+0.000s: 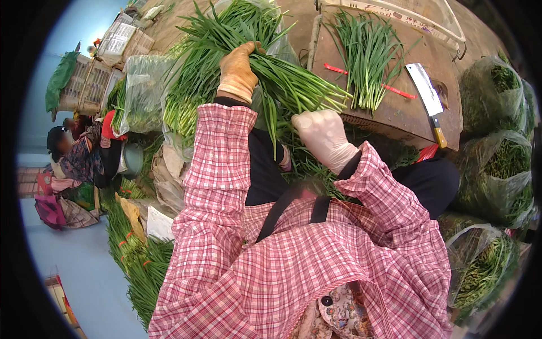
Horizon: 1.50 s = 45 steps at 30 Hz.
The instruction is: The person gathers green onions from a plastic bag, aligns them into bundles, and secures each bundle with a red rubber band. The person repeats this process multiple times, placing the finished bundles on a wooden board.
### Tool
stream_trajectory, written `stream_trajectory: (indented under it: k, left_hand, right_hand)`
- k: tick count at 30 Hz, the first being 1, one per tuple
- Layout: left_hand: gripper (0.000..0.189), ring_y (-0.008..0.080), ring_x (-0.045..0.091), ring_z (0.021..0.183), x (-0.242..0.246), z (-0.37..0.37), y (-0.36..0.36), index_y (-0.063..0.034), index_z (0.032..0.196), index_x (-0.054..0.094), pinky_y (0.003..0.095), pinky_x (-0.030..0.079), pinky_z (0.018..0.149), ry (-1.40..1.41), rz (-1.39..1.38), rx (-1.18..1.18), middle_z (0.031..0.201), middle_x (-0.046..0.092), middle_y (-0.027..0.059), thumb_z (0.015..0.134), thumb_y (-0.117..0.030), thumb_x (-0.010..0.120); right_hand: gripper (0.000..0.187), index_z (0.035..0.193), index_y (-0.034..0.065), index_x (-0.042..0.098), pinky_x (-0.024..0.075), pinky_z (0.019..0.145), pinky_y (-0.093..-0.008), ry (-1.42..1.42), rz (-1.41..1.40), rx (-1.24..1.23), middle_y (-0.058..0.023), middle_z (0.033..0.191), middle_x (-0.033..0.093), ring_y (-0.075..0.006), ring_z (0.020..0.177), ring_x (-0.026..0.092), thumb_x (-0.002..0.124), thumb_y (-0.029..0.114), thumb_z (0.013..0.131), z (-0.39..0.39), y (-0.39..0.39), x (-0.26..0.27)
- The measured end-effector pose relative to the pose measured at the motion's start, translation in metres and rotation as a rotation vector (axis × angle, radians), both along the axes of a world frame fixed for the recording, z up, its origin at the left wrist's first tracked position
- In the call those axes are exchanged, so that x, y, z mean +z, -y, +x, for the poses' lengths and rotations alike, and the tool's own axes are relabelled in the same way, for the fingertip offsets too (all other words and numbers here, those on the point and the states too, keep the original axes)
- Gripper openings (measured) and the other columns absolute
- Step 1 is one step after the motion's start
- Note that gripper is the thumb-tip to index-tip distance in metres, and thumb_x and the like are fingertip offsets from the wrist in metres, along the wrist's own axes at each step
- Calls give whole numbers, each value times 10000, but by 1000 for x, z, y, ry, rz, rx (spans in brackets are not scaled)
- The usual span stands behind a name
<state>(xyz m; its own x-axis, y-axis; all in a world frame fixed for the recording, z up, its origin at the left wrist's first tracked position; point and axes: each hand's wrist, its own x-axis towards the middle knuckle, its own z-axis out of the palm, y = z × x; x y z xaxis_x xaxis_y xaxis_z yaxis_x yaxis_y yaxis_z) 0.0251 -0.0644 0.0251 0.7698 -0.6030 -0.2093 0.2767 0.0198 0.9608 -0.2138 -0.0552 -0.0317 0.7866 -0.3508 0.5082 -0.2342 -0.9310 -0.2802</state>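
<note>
My left hand [239, 70], in an orange-tan knit glove, grips a thick bunch of garlic chives [292, 78]. The leaves fan out at the upper left and the pale cut stems point right. Just below those stem ends is my right hand [324, 131], in a thin whitish glove with its fingers curled. Green strands meet its fingertips; whether it pinches them is hidden. Another chive bunch [368, 63] lies on a brown board [406, 114], across a red tie strip [398, 91]. To its right rests a cleaver [425, 91] with a wood-coloured handle.
An open plastic bag of chives [186, 101] stands beyond my left hand. Several filled clear bags [491, 169] line the right side. A white plastic crate [440, 19] is behind the board. Tied bunches [139, 258] lie at lower left. Another person [80, 148] sits at far left.
</note>
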Motion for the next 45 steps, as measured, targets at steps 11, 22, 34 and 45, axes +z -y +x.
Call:
stream_trajectory:
  k: [11, 22, 34, 45]
  left_hand:
    - [120, 247, 647, 841, 2, 5, 8, 43, 934, 726, 423, 561, 741, -29, 27, 141, 980, 711, 133, 904, -56, 667]
    - [122, 260, 618, 947, 1, 10, 24, 25, 906, 755, 452, 504, 870, -54, 43, 118, 1152, 680, 139, 856, -60, 682]
    - [140, 266, 666, 815, -5, -5, 34, 55, 966, 713, 422, 579, 721, 19, -57, 111, 932, 717, 147, 911, -62, 660]
    - [303, 254, 634, 843, 14, 56, 22, 79, 1014, 637, 408, 542, 720, 126, 19, 227, 1060, 661, 162, 795, -64, 789]
  right_hand:
    - [54, 798, 134, 686, 515, 646, -345, -515, 34, 37, -32, 712, 653, -217, 686, 667, 654, 128, 755, -91, 5, -7]
    - [56, 743, 137, 580, 483, 633, -373, -132, -23, -59, -27, 671, 609, -229, 641, 635, 624, 125, 775, -46, 27, -11]
    - [39, 721, 129, 594, 463, 669, -364, 191, -184, -44, -20, 696, 576, -209, 693, 608, 613, 147, 750, 17, 19, -11]
    - [116, 832, 63, 617, 499, 702, -422, 97, 203, 108, -102, 844, 627, -320, 764, 622, 691, 46, 745, -84, 7, -36]
